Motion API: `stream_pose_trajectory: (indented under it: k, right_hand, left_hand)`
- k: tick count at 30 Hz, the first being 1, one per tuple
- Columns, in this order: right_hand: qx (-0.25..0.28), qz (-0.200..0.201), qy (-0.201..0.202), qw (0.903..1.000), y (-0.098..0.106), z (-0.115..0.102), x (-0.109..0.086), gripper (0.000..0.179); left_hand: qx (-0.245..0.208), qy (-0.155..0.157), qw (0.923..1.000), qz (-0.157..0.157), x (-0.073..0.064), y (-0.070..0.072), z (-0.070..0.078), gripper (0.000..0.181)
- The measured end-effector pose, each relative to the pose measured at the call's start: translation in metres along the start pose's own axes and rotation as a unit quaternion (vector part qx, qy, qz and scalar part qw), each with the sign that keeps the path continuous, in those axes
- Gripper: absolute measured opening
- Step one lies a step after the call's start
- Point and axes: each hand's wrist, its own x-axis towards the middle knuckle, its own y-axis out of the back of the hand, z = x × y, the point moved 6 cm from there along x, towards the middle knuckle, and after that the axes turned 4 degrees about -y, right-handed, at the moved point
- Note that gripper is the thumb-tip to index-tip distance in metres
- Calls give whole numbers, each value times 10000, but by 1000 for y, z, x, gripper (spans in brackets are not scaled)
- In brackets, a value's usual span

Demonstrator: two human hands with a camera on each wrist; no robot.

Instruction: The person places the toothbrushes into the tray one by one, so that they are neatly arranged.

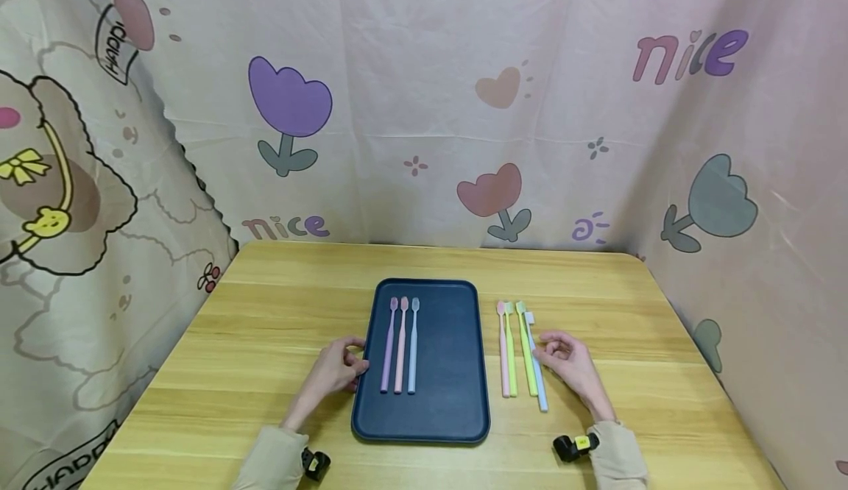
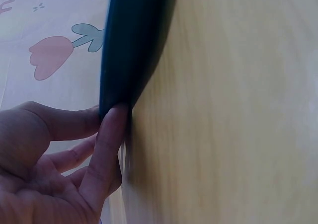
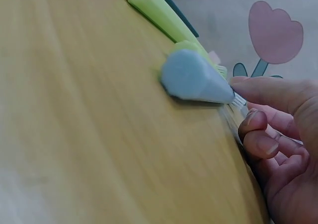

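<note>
Three toothbrushes, a purple one, a pink one and a light blue one, lie side by side on the dark blue tray. My left hand pinches the tray's left edge between thumb and finger; the left wrist view shows this rim close up. Right of the tray lie a pink toothbrush, two green toothbrushes and a blue toothbrush. Beside the blue one is my right hand, its thumb at the handle and its other fingers loosely bent, not closed round it.
The wooden table extends on both sides of the tray. Behind it hangs a printed curtain with flowers and lettering, and another curtain stands at the left. Small black devices are worn on both wrists.
</note>
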Motion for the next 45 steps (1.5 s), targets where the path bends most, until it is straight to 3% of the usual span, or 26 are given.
stream_pose_trajectory:
  k: [11,15,26,45]
  right_hand:
    - [-57,507,-742,9959,1,4,3,39]
    - [-129,576,-780,9952,3,4,1,40]
    - [-257,298,-1031,9939,2,7,-4,43]
    - [-746,515,-1145,9893,-1,1,0,31]
  left_hand:
    - [88,82,9999,-25,-1,-1,1,37]
    - [111,94,9999,-44,-2,-2,2,37]
    - [16,114,9999,-21,-1,-2,0,36]
    - [110,84,9999,-45,-2,-1,-1,37]
